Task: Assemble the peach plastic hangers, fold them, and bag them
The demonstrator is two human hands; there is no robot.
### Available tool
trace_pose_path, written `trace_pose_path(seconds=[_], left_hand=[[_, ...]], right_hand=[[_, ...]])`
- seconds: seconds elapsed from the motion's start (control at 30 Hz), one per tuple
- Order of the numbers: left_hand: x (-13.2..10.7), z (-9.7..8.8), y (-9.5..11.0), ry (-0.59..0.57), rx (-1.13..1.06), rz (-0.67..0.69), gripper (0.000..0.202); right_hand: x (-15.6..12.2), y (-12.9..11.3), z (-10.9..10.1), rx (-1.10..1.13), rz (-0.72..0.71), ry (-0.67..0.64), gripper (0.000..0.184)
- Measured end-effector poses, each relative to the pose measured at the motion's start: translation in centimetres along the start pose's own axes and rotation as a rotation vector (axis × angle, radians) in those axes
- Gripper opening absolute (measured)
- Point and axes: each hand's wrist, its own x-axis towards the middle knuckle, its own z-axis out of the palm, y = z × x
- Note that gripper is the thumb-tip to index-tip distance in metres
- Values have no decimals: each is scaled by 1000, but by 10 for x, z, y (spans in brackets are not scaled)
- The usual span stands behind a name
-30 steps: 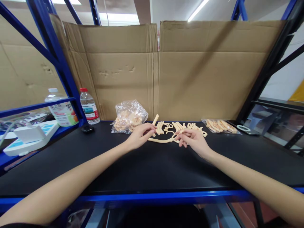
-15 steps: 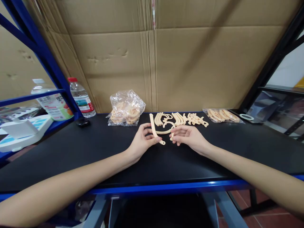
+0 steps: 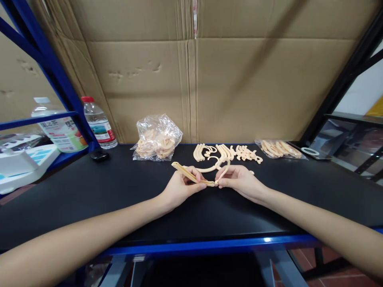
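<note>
Centrally, head view: pale curved bar (image 3: 184,172), pinched firmly in left hand (image 3: 177,185), one end jutting leftward beyond the grip, other end just beside pale hook (image 3: 224,171), likewise pinched, in right hand (image 3: 242,181); both above black tabletop (image 3: 209,217).

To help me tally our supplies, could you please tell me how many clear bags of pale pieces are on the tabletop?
2: the left bag and the right bag, both near the tabletop's back edge, either side of the loose pieces.
</note>
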Motion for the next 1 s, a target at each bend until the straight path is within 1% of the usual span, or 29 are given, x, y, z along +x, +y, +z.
trace_pose_path(seconds=[0.07,0.17,0.23,0.37,0.6,0.73,0.87,1.0], left_hand=[[-1,0,0,-5,33,41,26],[-2,1,2,-25,65,113,24],[-4,1,3,-38,93,155,22],[-5,2,3,-38,162,230,19],[-6,5,4,-14,240,267,18],[-7,8,4,9,276,286,18],[-7,9,3,30,258,250,19],[-6,11,2,43,202,183,21]], right_hand=[[-1,-1,1,17,41,-6,17],[-2,-3,2,60,128,-34,21],[-3,-4,2,82,156,-61,22],[-4,-5,0,114,170,-113,24],[-3,-5,-1,73,181,-139,26],[-3,-4,3,59,157,-110,27],[-2,-2,8,16,81,-40,29],[-1,0,14,-45,25,32,30]])
